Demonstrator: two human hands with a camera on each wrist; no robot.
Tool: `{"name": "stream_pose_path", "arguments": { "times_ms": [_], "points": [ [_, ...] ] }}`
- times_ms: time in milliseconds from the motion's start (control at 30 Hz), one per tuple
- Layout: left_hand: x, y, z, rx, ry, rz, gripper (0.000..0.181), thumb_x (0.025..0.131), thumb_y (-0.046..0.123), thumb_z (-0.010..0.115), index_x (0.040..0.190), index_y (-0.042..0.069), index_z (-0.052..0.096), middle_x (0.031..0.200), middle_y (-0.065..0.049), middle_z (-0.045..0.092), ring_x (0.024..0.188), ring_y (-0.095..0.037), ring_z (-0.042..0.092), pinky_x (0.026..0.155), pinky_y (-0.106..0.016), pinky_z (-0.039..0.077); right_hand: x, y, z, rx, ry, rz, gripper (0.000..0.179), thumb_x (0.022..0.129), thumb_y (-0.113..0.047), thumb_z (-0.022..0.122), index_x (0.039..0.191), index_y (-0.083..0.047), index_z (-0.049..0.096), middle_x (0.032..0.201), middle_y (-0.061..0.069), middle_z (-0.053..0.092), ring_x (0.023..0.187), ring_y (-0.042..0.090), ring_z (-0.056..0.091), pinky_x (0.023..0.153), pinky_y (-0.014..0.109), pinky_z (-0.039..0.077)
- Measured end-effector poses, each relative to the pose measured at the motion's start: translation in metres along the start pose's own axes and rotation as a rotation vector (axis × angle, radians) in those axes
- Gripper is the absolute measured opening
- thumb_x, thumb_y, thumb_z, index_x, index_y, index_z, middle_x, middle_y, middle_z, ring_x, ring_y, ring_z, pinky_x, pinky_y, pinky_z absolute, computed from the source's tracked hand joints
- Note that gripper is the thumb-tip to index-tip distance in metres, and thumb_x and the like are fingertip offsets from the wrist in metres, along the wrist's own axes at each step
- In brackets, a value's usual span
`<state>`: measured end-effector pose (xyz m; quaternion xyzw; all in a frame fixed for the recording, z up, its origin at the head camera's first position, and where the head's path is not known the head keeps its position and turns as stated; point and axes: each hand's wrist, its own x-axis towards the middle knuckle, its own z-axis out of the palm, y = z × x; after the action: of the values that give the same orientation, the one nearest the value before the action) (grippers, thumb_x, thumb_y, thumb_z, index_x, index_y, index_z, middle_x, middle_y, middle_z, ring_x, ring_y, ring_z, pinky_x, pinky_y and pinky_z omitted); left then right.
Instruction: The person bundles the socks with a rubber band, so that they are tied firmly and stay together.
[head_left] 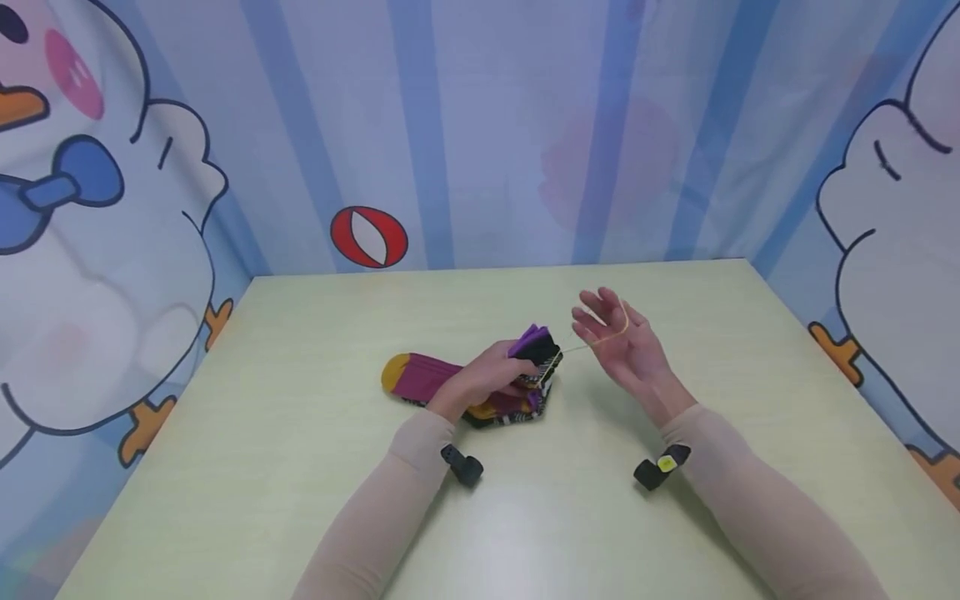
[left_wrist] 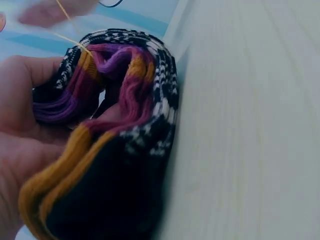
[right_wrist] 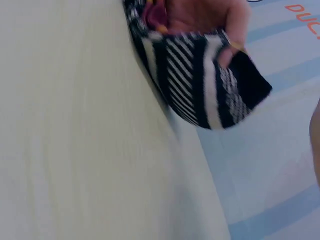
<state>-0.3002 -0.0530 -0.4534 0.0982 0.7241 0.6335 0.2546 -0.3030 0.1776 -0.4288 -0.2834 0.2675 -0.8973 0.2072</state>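
Observation:
Folded socks (head_left: 426, 380), maroon and mustard inside with a black-and-white patterned outside and purple cuffs, lie near the middle of the table. My left hand (head_left: 486, 373) grips the folded end, thumb on the patterned side. In the left wrist view the socks (left_wrist: 165, 85) curve round in a bent roll beside the palm. To their right, my right hand (head_left: 624, 346) is raised with palm showing and fingers loosely extended. A thin yellow elastic band (head_left: 615, 335) stretches from the socks' cuff end to the right hand and passes across its fingers.
The pale wooden table (head_left: 315, 492) spreads around the hands. Behind it hangs a blue striped curtain (head_left: 495, 150) with cartoon ducks at both sides. Black wrist cameras sit on the left sleeve (head_left: 416, 467) and right sleeve (head_left: 738, 471).

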Motion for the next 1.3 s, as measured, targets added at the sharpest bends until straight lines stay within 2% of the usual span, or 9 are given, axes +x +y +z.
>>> {"name": "stream_pose_path", "arguments": {
  "times_ms": [100, 167, 233, 400, 467, 600, 833, 1067, 1300],
  "points": [
    [0.001, -0.001, -0.001, -0.078, 0.017, -0.012, 0.054, 0.095, 0.011, 0.06, 0.144, -0.004, 0.043, 0.126, -0.022, 0.058, 0.106, -0.031, 0.063, 0.087, -0.043, 0.056, 0.002, 0.008, 0.002, 0.024, 0.319, -0.069, 0.024, 0.105, -0.016, 0.052, 0.11, -0.004, 0.072, 0.128, 0.014, 0.064, 0.129, 0.032, 0.049, 0.115, 0.059, 0.022],
    [0.002, -0.002, -0.002, -0.119, 0.039, -0.02, 0.054, 0.095, 0.011, 0.059, 0.145, -0.003, 0.043, 0.128, -0.021, 0.057, 0.107, -0.03, 0.062, 0.09, -0.044, 0.054, 0.003, 0.012, 0.003, -0.037, 0.443, -0.06, 0.021, 0.103, -0.017, 0.056, 0.107, -0.004, 0.071, 0.13, 0.014, 0.062, 0.135, 0.033, 0.042, 0.114, 0.066, 0.013],
    [0.003, -0.002, -0.003, -0.148, 0.06, -0.023, 0.054, 0.095, 0.011, 0.059, 0.145, -0.003, 0.043, 0.129, -0.021, 0.056, 0.108, -0.029, 0.061, 0.092, -0.044, 0.053, 0.005, 0.015, 0.003, -0.186, 0.49, -0.026, 0.021, 0.102, -0.017, 0.058, 0.113, -0.002, 0.066, 0.137, 0.016, 0.057, 0.14, 0.035, 0.037, 0.113, 0.068, 0.012],
    [0.005, 0.0, -0.004, -0.174, 0.076, -0.015, 0.052, 0.097, 0.011, 0.057, 0.145, -0.001, 0.042, 0.129, -0.02, 0.055, 0.107, -0.027, 0.059, 0.095, -0.044, 0.052, 0.006, 0.013, 0.001, -0.715, 0.369, 0.144, 0.053, 0.102, -0.015, 0.058, 0.147, 0.005, 0.039, 0.154, 0.023, 0.036, 0.145, 0.037, 0.029, 0.111, 0.065, 0.024],
    [0.005, 0.001, -0.003, -0.172, 0.076, -0.016, 0.052, 0.098, 0.011, 0.057, 0.146, -0.001, 0.042, 0.129, -0.02, 0.055, 0.107, -0.027, 0.059, 0.095, -0.043, 0.052, 0.005, 0.009, -0.001, -0.913, 0.296, 0.237, 0.061, 0.1, -0.015, 0.062, 0.151, 0.004, 0.035, 0.155, 0.021, 0.037, 0.145, 0.035, 0.031, 0.111, 0.059, 0.029],
    [0.003, 0.001, -0.003, -0.163, 0.07, -0.023, 0.053, 0.099, 0.012, 0.056, 0.148, 0.001, 0.04, 0.131, -0.021, 0.055, 0.109, -0.03, 0.061, 0.094, -0.043, 0.052, 0.003, 0.005, -0.005, -1.182, 0.155, 0.394, 0.074, 0.093, -0.021, 0.073, 0.152, 0.001, 0.035, 0.156, 0.017, 0.037, 0.144, 0.035, 0.032, 0.112, 0.053, 0.031],
    [0.002, -0.002, -0.003, -0.159, 0.039, -0.017, 0.056, 0.098, 0.014, 0.059, 0.15, 0.005, 0.04, 0.133, -0.021, 0.054, 0.112, -0.033, 0.062, 0.092, -0.041, 0.054, 0.0, 0.008, -0.003, -1.335, 0.044, 0.503, 0.1, 0.082, -0.035, 0.084, 0.153, 0.006, 0.027, 0.158, 0.021, 0.03, 0.146, 0.041, 0.025, 0.113, 0.054, 0.028],
    [-0.001, -0.003, 0.0, -0.117, -0.038, 0.007, 0.051, 0.099, 0.015, 0.057, 0.147, 0.003, 0.044, 0.127, -0.019, 0.058, 0.107, -0.028, 0.063, 0.091, -0.04, 0.054, 0.0, 0.022, 0.005, -1.412, 0.024, 0.379, 0.087, 0.079, -0.028, 0.087, 0.147, -0.001, 0.039, 0.149, 0.018, 0.041, 0.141, 0.037, 0.034, 0.107, 0.058, 0.037],
    [-0.003, 0.004, 0.0, -0.072, -0.062, 0.021, 0.05, 0.099, 0.022, 0.056, 0.144, 0.004, 0.042, 0.133, -0.017, 0.054, 0.111, -0.029, 0.062, 0.095, -0.042, 0.052, 0.003, 0.029, 0.016, -1.502, 0.021, 0.297, 0.079, 0.077, -0.025, 0.088, 0.138, -0.002, 0.044, 0.129, 0.017, 0.054, 0.111, 0.028, 0.058, 0.091, 0.041, 0.052]
  ]
}}
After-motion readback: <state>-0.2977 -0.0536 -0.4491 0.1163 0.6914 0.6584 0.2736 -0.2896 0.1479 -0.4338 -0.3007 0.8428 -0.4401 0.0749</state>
